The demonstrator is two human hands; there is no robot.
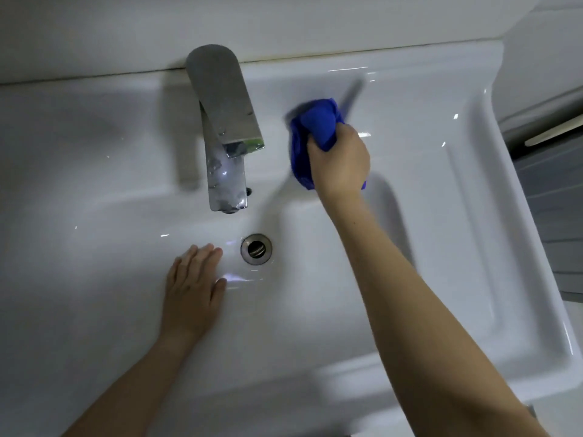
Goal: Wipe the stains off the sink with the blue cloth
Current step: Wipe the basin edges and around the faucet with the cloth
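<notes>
Blue cloth (315, 134) bunched in right hand (339, 162) on sink (410, 171) ledge.

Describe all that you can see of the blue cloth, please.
The blue cloth is deep blue, soft-looking fabric, bunched up, not flat. The right hand grips its middle and holds it against the back ledge of the white sink, right of the faucet. Folds stick out above and beside the hand; the far edge is blurred.
</notes>
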